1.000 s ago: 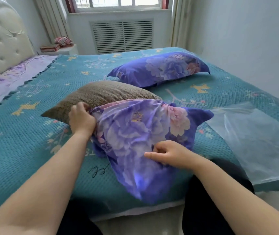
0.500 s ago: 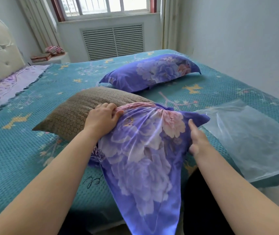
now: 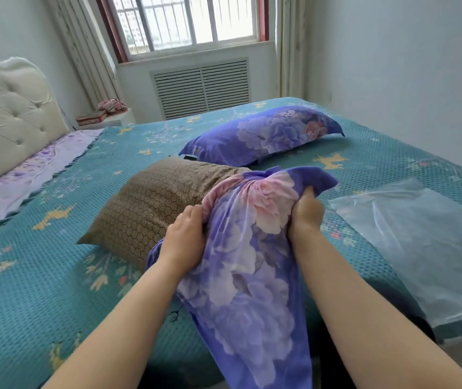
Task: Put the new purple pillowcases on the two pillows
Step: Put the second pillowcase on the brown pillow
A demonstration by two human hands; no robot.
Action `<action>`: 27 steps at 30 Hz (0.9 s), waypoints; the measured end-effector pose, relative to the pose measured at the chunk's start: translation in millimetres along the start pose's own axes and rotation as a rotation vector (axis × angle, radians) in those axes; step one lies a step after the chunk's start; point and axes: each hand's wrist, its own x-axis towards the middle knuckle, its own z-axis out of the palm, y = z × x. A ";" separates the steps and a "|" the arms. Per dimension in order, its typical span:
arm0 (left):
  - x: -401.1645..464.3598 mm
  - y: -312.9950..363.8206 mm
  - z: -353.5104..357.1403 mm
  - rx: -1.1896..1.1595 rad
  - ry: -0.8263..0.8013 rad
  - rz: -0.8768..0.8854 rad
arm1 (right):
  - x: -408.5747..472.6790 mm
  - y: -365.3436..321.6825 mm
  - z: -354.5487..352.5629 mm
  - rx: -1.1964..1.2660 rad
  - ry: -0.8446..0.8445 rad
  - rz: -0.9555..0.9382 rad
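You have a bed with a teal patterned cover (image 3: 42, 290), and a clear plastic bag (image 3: 420, 248) lies flat on it at the right. A tufted cream headboard (image 3: 8, 119) stands at the left; a barred window (image 3: 190, 21) above a slatted vent panel (image 3: 201, 88) faces you.

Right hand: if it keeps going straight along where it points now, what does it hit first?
The right hand points up-bed past the bunched purple pillowcase it grips. Next in line is probably the covered purple pillow, though depth is unclear.
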 end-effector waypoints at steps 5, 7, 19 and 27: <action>46.5 33.5 -73.6 -0.605 0.071 -0.165 | -42.8 -53.4 -2.8 0.131 -0.150 -0.481; 73.0 48.2 -98.8 -0.649 0.061 -0.206 | -58.1 -73.6 2.0 0.098 -0.245 -0.711; 101.5 110.8 -111.8 -0.151 -0.112 -0.015 | -40.7 -94.7 -14.4 -0.351 -0.233 -1.014; 117.8 103.2 -88.9 -1.001 0.077 -0.510 | -54.1 -77.1 -43.3 -0.052 -0.170 -0.698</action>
